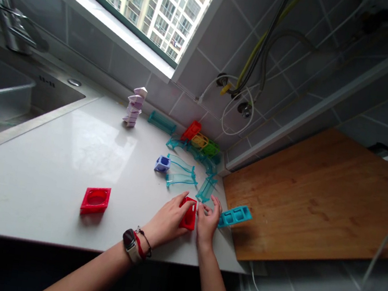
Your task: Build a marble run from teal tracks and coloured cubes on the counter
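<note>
My left hand (pixel 168 219) is closed around a red hollow plastic block (pixel 189 217), near the counter's front right. Close by on the right, my right hand (pixel 207 223) has its fingers curled toward the thumb, with the tips beside the block's edge. Anything pinched there is too small to make out. A blue piece with square openings (pixel 236 216) sits right beside that hand, reaching over the wooden board; contact with the hand is unclear. Just beyond the hands lie a clear teal track piece (pixel 206 188), two wavy teal pieces (pixel 181 178) and a lilac cube (pixel 162 163).
A second red block (pixel 95 200) rests on the white counter (pixel 46 182) at left. Stacked pale purple pieces (pixel 134 107) stand near the wall. Red (pixel 192 130), yellow (pixel 199 140) and green blocks (pixel 211 148) line the back. A wooden board (pixel 317 198) is at right, a sink (pixel 53 85) at left.
</note>
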A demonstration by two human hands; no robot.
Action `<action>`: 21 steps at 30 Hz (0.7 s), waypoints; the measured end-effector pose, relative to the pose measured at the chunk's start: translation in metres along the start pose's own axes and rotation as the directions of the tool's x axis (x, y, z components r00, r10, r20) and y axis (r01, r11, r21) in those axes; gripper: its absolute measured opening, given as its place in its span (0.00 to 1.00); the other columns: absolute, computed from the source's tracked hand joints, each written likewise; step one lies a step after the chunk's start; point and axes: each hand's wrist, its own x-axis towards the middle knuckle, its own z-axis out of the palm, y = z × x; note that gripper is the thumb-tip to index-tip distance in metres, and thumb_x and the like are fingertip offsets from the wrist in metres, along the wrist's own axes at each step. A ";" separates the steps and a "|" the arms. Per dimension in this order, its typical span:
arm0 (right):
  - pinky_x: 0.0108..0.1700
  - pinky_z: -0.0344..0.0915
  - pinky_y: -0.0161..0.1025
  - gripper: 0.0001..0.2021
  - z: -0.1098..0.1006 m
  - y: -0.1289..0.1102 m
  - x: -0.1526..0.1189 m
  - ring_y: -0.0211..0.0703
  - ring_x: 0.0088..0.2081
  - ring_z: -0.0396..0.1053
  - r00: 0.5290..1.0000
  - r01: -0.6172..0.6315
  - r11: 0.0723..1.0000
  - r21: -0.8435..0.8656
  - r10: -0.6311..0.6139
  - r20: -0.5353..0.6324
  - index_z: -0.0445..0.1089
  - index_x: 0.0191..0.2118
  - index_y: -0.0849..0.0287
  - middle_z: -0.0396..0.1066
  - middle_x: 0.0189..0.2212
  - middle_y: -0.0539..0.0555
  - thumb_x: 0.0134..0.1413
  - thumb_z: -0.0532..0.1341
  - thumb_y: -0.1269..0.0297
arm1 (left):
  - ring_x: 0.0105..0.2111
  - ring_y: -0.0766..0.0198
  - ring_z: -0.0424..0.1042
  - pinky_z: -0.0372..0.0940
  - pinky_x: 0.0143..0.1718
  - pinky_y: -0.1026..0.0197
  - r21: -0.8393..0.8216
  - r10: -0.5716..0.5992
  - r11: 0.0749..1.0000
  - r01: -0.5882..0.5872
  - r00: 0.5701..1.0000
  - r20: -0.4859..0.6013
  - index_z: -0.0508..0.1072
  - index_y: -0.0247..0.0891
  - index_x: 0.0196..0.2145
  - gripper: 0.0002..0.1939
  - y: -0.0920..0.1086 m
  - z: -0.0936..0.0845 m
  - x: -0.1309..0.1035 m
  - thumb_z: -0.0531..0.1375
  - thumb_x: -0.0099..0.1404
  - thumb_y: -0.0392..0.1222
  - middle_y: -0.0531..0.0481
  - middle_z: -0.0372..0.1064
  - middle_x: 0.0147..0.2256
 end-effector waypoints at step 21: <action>0.49 0.68 0.42 0.15 -0.021 -0.049 0.064 0.52 0.44 0.76 0.912 0.353 0.563 -0.747 -0.030 0.408 0.79 0.53 0.55 0.79 0.44 0.60 0.64 0.62 0.59 | 0.59 0.40 0.71 0.67 0.59 0.40 0.072 -0.032 0.997 0.030 0.999 0.022 0.69 0.43 0.55 0.29 0.002 -0.005 0.004 0.70 0.56 0.35 0.34 0.57 0.68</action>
